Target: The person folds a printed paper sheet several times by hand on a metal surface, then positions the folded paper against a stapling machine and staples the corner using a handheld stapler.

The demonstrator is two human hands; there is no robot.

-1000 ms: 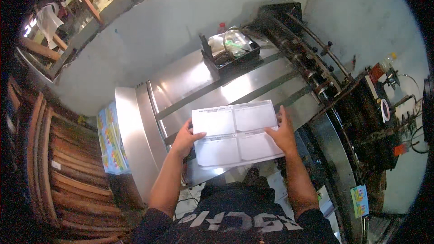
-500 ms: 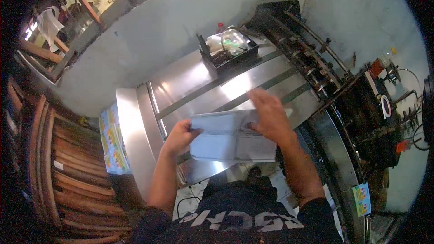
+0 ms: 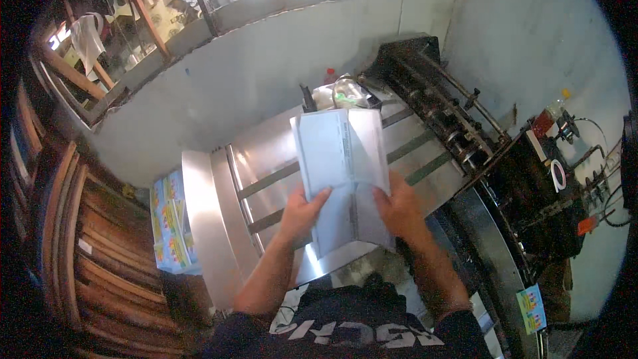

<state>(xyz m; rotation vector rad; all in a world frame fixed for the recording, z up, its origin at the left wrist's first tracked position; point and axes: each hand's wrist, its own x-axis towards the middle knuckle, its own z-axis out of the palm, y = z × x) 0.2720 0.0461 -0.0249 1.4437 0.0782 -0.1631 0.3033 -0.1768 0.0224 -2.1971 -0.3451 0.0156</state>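
Between my two hands I hold a stack of pale printed paper sheets (image 3: 325, 153), long side upright, with a crease down the middle. My left hand (image 3: 302, 213) grips its lower left edge, thumb on top. My right hand (image 3: 402, 206) pinches the lower right edge, thumb on the face and fingers hidden behind. The stack is raised above a shiny metal table (image 3: 266, 153) crossed by dark belts. Its upper end hides part of a dark box (image 3: 375, 101) holding clear plastic and small items.
A black machine with rollers and rods (image 3: 458, 106) stands at the right end of the table. At left are piles of colourful printed sheets (image 3: 174, 226) and a rack of wooden frames (image 3: 119, 259). A tape roll (image 3: 559, 175) hangs on the machine's right side. A wall with a window lies behind.
The sheets have turned from lying crosswise to upright and risen in view. My right hand, lifted partly off with fingers spread before, now grips the right edge. My view has tilted up a little.
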